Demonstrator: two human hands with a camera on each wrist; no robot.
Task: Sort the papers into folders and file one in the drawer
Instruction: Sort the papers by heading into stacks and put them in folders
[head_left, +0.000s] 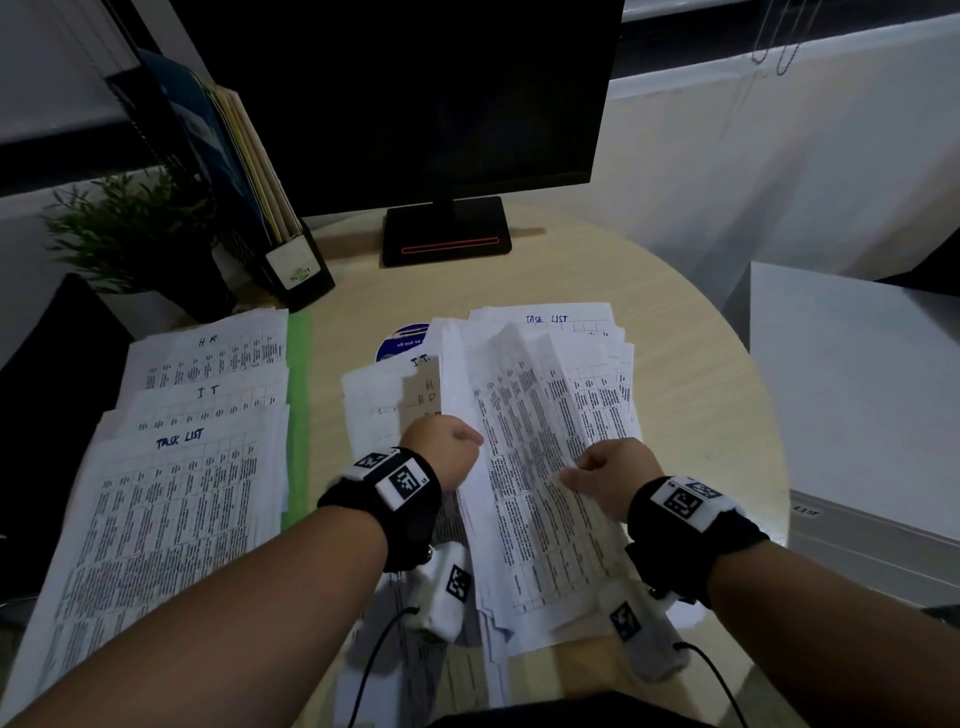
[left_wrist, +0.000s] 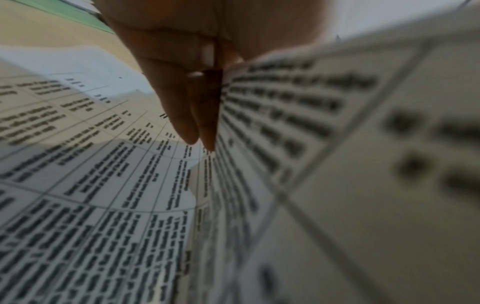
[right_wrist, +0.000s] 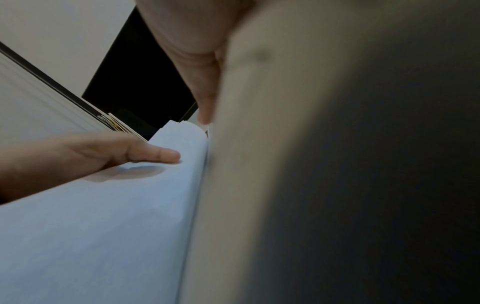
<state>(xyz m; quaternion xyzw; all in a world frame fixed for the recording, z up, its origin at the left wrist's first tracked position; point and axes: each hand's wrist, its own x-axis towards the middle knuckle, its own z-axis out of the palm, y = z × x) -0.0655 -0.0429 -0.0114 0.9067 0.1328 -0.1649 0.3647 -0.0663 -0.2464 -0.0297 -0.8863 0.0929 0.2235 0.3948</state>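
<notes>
Both hands hold up a bundle of printed sheets (head_left: 540, 441) over the middle of the round table (head_left: 701, 415). My left hand (head_left: 447, 452) grips its left edge, the fingers (left_wrist: 182, 92) pinching the tilted sheets (left_wrist: 298, 123). My right hand (head_left: 597, 470) pinches the bundle's right side with the thumb on top; its thumb (right_wrist: 202, 82) lies along the paper (right_wrist: 103, 236). Loose sheets stay on the table below, one headed IT (head_left: 384, 395), one headed TASK LIST (head_left: 545, 318). At the left, stacks headed HR (head_left: 208, 358), IT (head_left: 208, 402) and TASK LIST (head_left: 171, 509) overlap on a green folder (head_left: 298, 405).
A dark monitor (head_left: 395, 104) on its stand (head_left: 447, 234) is behind the papers. A potted plant (head_left: 130, 228) and a black file holder (head_left: 291, 260) with upright folders are at the back left. A white cabinet (head_left: 857, 389) stands to the right. A blue disc (head_left: 400, 343) peeks out under the loose sheets.
</notes>
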